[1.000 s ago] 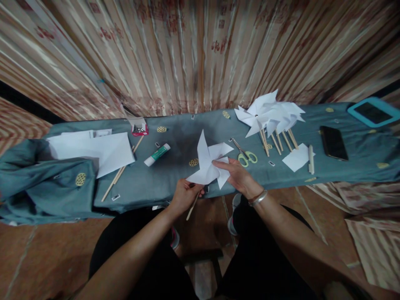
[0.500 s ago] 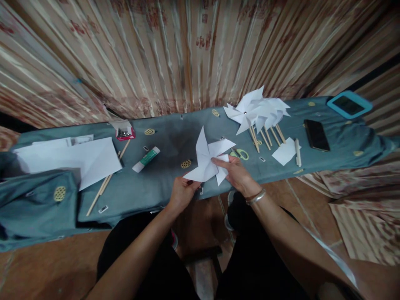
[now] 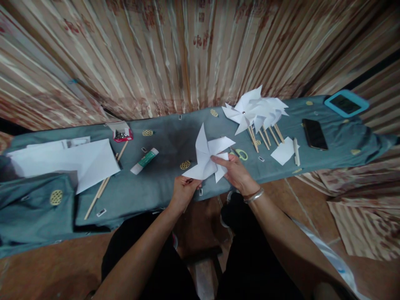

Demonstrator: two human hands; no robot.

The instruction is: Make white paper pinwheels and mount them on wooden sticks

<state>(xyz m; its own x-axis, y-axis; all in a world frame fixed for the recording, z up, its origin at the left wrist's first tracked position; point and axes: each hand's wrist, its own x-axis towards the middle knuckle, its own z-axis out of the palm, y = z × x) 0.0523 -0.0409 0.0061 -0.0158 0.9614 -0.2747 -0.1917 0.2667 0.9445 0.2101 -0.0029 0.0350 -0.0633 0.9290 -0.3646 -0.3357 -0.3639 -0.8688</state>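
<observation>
I hold a white paper pinwheel [image 3: 206, 156] above the near edge of a table draped in grey-blue cloth [image 3: 162, 183]. My left hand [image 3: 183, 192] is closed under the pinwheel's lower left blade; its wooden stick, seen earlier, is hidden now. My right hand [image 3: 235, 172], with a metal bangle at the wrist, has its fingers on the pinwheel's centre and pinches a right blade. Green-handled scissors [image 3: 240, 154] lie just beyond my right hand.
Several finished pinwheels on sticks [image 3: 254, 110] lie at the back right. A glue stick [image 3: 144, 161], a red pin box [image 3: 122, 133], white paper sheets [image 3: 70, 160] and loose sticks [image 3: 101, 187] lie to the left. A black phone [image 3: 314, 134] and a blue-cased tablet [image 3: 346, 103] sit far right.
The view has shifted, so the table sits lower and further left in frame. The stick below my left hand is no longer visible. Both hands keep their hold on the pinwheel.
</observation>
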